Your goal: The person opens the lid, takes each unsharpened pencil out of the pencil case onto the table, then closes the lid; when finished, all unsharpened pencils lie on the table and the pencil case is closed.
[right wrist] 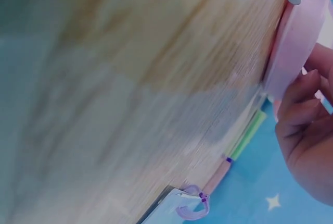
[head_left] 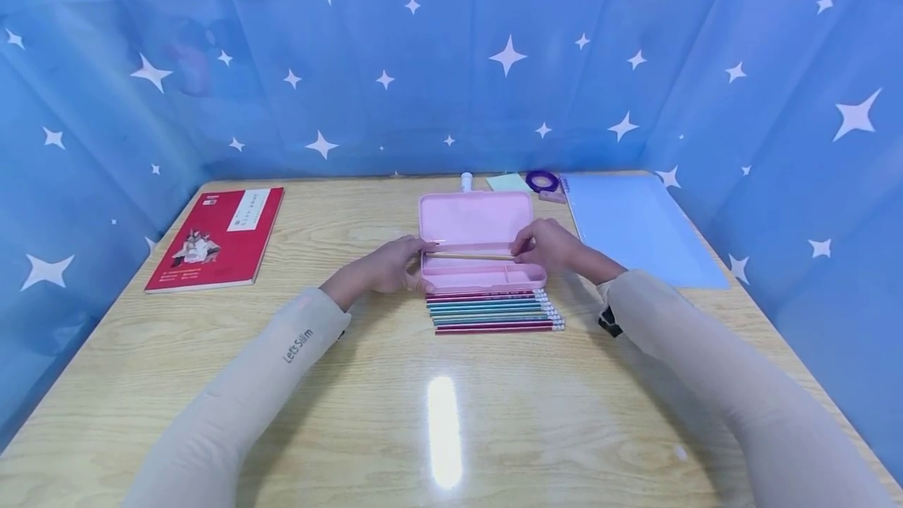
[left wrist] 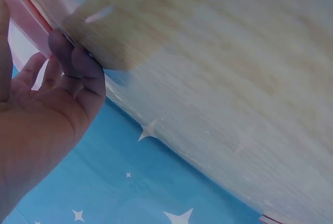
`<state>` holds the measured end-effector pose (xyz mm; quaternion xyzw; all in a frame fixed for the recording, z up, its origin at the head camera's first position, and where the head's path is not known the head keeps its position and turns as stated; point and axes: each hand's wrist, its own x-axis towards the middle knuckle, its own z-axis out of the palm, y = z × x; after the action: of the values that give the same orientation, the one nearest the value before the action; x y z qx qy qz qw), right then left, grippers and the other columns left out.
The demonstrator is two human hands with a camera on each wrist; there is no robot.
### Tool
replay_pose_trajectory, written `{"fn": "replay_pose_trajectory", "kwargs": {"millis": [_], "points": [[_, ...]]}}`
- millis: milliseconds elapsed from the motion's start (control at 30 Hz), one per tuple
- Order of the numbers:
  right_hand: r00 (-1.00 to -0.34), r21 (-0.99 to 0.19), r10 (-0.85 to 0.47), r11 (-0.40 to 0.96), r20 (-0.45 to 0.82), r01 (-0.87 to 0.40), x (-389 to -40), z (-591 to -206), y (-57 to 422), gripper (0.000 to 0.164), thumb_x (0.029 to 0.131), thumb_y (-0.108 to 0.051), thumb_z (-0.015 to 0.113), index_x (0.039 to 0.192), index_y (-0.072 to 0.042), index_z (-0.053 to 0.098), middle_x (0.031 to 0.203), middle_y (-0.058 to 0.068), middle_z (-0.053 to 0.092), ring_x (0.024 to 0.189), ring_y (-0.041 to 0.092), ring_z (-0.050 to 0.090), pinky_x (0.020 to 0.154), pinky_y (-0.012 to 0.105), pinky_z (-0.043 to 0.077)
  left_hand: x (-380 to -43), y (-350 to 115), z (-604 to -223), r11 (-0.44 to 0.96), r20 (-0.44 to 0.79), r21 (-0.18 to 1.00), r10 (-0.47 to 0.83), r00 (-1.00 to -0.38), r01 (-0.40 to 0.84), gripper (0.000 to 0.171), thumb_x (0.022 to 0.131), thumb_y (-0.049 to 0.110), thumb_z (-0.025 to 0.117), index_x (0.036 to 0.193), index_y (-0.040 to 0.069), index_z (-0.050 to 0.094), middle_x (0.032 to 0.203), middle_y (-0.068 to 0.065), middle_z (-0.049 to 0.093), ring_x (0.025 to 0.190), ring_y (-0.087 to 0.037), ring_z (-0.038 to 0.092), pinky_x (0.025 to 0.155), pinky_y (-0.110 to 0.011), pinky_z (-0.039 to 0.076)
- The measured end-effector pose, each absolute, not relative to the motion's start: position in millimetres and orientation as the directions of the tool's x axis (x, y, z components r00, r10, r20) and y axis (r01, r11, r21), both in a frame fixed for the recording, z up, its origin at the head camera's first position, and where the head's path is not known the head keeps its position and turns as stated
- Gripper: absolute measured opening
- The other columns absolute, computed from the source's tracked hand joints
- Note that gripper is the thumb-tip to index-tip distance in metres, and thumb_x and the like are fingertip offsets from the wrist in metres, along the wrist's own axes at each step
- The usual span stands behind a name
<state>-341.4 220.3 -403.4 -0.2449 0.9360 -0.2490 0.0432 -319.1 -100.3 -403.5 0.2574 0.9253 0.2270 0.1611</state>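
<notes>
A pink pencil case (head_left: 476,216) lies open on the table, its lid tipped back. Across its tray runs a yellow pencil (head_left: 469,256), lengthwise between both hands. My left hand (head_left: 391,265) grips the case's left end, thumb at the front corner and fingertips by the pencil's left tip. At the other end, my right hand (head_left: 553,245) pinches the pencil's right end over the tray; its fingertips are partly hidden behind the case wall in the right wrist view. Just in front of the case lies a row of several red, teal and yellow pencils (head_left: 490,312), ferrule ends to the right.
A red book (head_left: 219,237) lies at the table's left. Behind the case are a white tube (head_left: 466,182), pale green sticky notes (head_left: 508,183), a purple tape roll (head_left: 542,181) and a small pinkish block (head_left: 553,197). A light blue spiral notebook (head_left: 638,230) lies at the right.
</notes>
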Motion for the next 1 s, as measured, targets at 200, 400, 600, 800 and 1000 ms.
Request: {"fn": "replay_pose_trajectory", "kwargs": {"millis": [200,400,600,800,1000], "points": [[-0.844,-0.478,-0.535,0.731,0.040,-0.486,-342.3,-402.7,223.7,0.008,0.086,-0.002,0.074,0.093,-0.004,0.077,0.092,0.007,0.074,0.087,0.022,0.067,0.082,0.040,0.056,-318.5,-100.0,-405.0,0.769,-0.183,0.501,0.543,-0.820,0.397,0.091,0.080,0.047,0.076,0.154,0.014,0.036,0.158,-0.013,0.033,0.147,-0.032,0.026,0.121,-0.044,0.021],[-0.836,-0.494,-0.547,0.718,0.036,-0.491,-340.0,-400.4,228.5,0.008,0.089,-0.008,0.073,0.095,-0.005,0.077,0.092,0.006,0.073,0.072,0.018,0.057,0.069,0.033,0.049,-318.8,-99.8,-406.3,0.765,-0.171,0.494,0.552,-0.816,0.413,0.091,0.079,0.047,0.077,0.153,0.012,0.037,0.151,-0.012,0.041,0.143,-0.030,0.033,0.120,-0.043,0.025],[-0.842,-0.498,-0.540,0.725,0.018,-0.476,-334.9,-393.6,235.4,0.011,0.092,-0.010,0.072,0.101,-0.007,0.077,0.098,0.005,0.073,0.069,0.016,0.054,0.065,0.032,0.049,-319.5,-99.2,-405.3,0.763,-0.171,0.489,0.559,-0.811,0.423,0.093,0.080,0.048,0.076,0.155,0.012,0.033,0.151,-0.013,0.041,0.144,-0.031,0.032,0.120,-0.044,0.025],[-0.833,-0.510,-0.552,0.709,0.027,-0.487,-327.0,-386.4,244.8,0.009,0.091,-0.008,0.072,0.098,-0.009,0.077,0.099,0.003,0.073,0.068,0.016,0.054,0.063,0.031,0.050,-321.0,-99.0,-405.9,0.773,-0.181,0.486,0.546,-0.818,0.408,0.095,0.079,0.050,0.076,0.156,0.013,0.032,0.154,-0.012,0.038,0.145,-0.029,0.031,0.120,-0.042,0.025],[-0.810,-0.544,-0.586,0.671,0.028,-0.504,-306.5,-379.9,248.5,0.007,0.091,-0.006,0.071,0.096,-0.008,0.076,0.098,0.003,0.071,0.057,0.015,0.048,0.056,0.029,0.047,-320.6,-100.2,-405.9,0.766,-0.173,0.483,0.558,-0.812,0.424,0.095,0.080,0.048,0.076,0.155,0.011,0.032,0.152,-0.013,0.040,0.143,-0.030,0.034,0.119,-0.042,0.026]]}}
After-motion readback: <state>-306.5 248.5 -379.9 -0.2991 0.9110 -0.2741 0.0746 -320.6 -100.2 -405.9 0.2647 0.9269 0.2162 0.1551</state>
